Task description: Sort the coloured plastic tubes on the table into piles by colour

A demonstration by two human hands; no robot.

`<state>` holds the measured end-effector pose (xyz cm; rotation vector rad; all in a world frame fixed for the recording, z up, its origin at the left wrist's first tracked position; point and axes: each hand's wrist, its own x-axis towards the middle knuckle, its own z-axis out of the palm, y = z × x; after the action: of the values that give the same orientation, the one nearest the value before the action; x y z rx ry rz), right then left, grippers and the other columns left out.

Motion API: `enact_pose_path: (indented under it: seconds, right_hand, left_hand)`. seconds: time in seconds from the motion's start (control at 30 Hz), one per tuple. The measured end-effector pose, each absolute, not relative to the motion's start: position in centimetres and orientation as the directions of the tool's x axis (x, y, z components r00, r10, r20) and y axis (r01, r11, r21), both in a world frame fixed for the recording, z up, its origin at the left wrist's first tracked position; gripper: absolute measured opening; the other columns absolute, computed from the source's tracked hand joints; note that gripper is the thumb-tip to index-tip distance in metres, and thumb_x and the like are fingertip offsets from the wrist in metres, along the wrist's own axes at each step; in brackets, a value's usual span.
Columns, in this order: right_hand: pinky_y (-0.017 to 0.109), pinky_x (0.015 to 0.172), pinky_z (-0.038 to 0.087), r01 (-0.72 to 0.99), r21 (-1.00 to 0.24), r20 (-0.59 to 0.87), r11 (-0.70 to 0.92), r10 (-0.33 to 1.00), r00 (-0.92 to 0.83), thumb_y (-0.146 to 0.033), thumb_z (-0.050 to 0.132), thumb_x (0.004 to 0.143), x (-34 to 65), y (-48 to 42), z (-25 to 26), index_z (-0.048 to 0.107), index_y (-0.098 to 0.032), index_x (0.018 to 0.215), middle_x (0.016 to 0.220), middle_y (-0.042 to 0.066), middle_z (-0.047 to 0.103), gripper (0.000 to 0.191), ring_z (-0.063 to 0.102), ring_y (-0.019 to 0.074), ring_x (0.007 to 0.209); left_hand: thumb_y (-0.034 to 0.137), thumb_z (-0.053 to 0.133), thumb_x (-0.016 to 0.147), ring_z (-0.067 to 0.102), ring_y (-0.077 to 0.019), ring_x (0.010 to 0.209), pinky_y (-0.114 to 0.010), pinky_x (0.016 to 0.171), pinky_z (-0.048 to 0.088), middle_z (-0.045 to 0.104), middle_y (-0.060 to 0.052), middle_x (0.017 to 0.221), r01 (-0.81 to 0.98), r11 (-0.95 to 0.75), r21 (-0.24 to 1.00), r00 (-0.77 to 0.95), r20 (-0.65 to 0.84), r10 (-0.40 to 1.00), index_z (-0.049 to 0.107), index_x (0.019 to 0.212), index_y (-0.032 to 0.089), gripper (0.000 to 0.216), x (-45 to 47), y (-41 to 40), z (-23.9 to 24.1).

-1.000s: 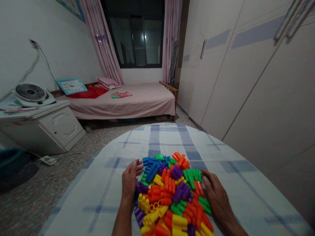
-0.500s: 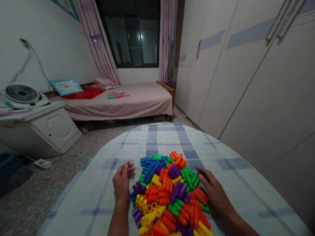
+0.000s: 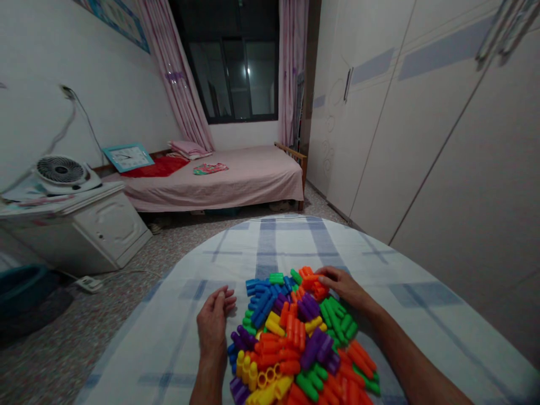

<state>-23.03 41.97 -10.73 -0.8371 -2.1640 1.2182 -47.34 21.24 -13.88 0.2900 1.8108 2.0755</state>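
Observation:
A heap of plastic building blocks [image 3: 274,343], each made of joined tubes in orange, blue, green, yellow or purple, lies on the table. My left hand [image 3: 214,315] rests on the cloth at the heap's left side, near the blue blocks [image 3: 261,304]. Its fingers are loosely bent and apart, and it holds nothing. At the far right of the heap, my right hand [image 3: 346,288] has its fingertips closed on an orange building block [image 3: 311,280]. Green blocks [image 3: 337,320] lie just below that hand. Part of its thumb is hard to make out.
The round table has a white and blue checked cloth [image 3: 169,337]. Beyond it stands a bed [image 3: 248,174] with a pink sheet. A cabinet [image 3: 105,225] with a fan [image 3: 63,171] is at the left, and a tall wardrobe [image 3: 405,140] runs along the right.
My right hand has moved forward and inward from the heap's right side to the orange blocks at its far end. My left hand stays beside the heap. The view has shifted slightly.

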Motion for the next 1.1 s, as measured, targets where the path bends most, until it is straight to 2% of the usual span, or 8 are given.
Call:
enact_pose_path:
  seconds: [0.1,0.23,0.57,0.7,0.83,0.9,0.93,1.1]
  right_hand:
    - [0.030,0.069,0.048,0.260,-0.871,0.205,0.417,0.789,-0.579,-0.039,0.054,0.077,-23.2,41.7,-11.8,0.069,-0.018,0.075,0.071,0.001,0.067,0.026,0.060,0.0184,0.071]
    - [0.030,0.067,0.049,0.246,-0.887,0.208,0.392,0.813,-0.543,-0.039,0.054,0.078,-23.2,41.1,-11.5,0.067,-0.019,0.077,0.073,0.001,0.068,0.025,0.061,0.0186,0.072]
    - [0.029,0.046,0.048,0.010,-0.998,0.059,0.064,0.961,-0.271,-0.051,0.057,0.074,-23.2,41.4,-12.0,0.060,-0.018,0.089,0.071,0.000,0.061,0.037,0.054,0.0138,0.054]
    - [0.031,0.054,0.049,0.113,-0.983,0.126,0.143,0.982,-0.140,-0.047,0.057,0.073,-22.6,43.2,-13.1,0.059,-0.015,0.102,0.076,0.002,0.061,0.043,0.055,0.0143,0.056]
    - [0.036,0.069,0.049,0.371,-0.848,0.390,0.378,0.920,-0.043,-0.040,0.052,0.075,-22.4,43.3,-12.8,0.061,-0.012,0.105,0.099,0.012,0.061,0.042,0.058,0.0183,0.072]
    - [0.035,0.072,0.049,0.387,-0.796,0.471,0.466,0.878,-0.087,-0.039,0.049,0.078,-22.6,42.5,-12.2,0.062,-0.014,0.102,0.100,0.011,0.062,0.038,0.059,0.0189,0.077]
    - [0.034,0.071,0.049,0.357,-0.804,0.452,0.476,0.879,-0.154,-0.040,0.048,0.080,-22.7,42.0,-11.9,0.062,-0.015,0.101,0.096,0.009,0.063,0.036,0.059,0.0186,0.076]
    - [0.029,0.061,0.049,0.245,-0.910,0.153,0.336,0.818,-0.554,-0.041,0.048,0.081,-23.8,40.7,-11.8,0.066,-0.017,0.086,0.073,0.003,0.067,0.030,0.062,0.0176,0.066]
  left_hand:
    - [0.043,0.063,0.067,0.066,-0.0186,0.070,-0.032,0.063,0.055,0.070,-0.010,0.086,-0.103,-0.070,0.992,-0.914,-0.067,0.400,0.066,0.093,0.011,0.041,-47.2,21.4,-13.8]
    - [0.043,0.061,0.069,0.066,-0.0177,0.070,-0.032,0.064,0.054,0.070,-0.008,0.085,-0.048,-0.003,0.999,-0.911,-0.042,0.411,0.066,0.093,0.013,0.040,-47.0,21.5,-13.5]
    - [0.043,0.061,0.068,0.065,-0.0180,0.070,-0.032,0.064,0.054,0.070,-0.009,0.086,-0.046,0.002,0.999,-0.908,-0.043,0.416,0.066,0.093,0.012,0.040,-47.0,21.5,-13.5]
    - [0.042,0.062,0.068,0.066,-0.0186,0.070,-0.033,0.064,0.055,0.070,-0.010,0.085,-0.047,-0.005,0.999,-0.911,-0.041,0.411,0.066,0.093,0.012,0.039,-46.9,21.4,-13.3]
    - [0.042,0.062,0.067,0.065,-0.0185,0.069,-0.033,0.064,0.055,0.070,-0.010,0.085,-0.046,-0.010,0.999,-0.911,-0.038,0.411,0.066,0.092,0.011,0.040,-46.9,21.4,-13.4]
    - [0.042,0.062,0.067,0.065,-0.0184,0.069,-0.033,0.064,0.054,0.070,-0.010,0.085,-0.050,-0.011,0.999,-0.910,-0.041,0.412,0.066,0.093,0.011,0.041,-47.0,21.4,-13.5]
    - [0.042,0.062,0.067,0.065,-0.0183,0.070,-0.033,0.064,0.054,0.070,-0.010,0.085,-0.051,-0.009,0.999,-0.910,-0.042,0.413,0.066,0.093,0.011,0.041,-47.0,21.4,-13.5]
    - [0.043,0.060,0.069,0.065,-0.0177,0.070,-0.032,0.065,0.054,0.070,-0.009,0.086,-0.051,0.004,0.999,-0.907,-0.048,0.419,0.065,0.095,0.012,0.041,-47.2,21.6,-13.7]
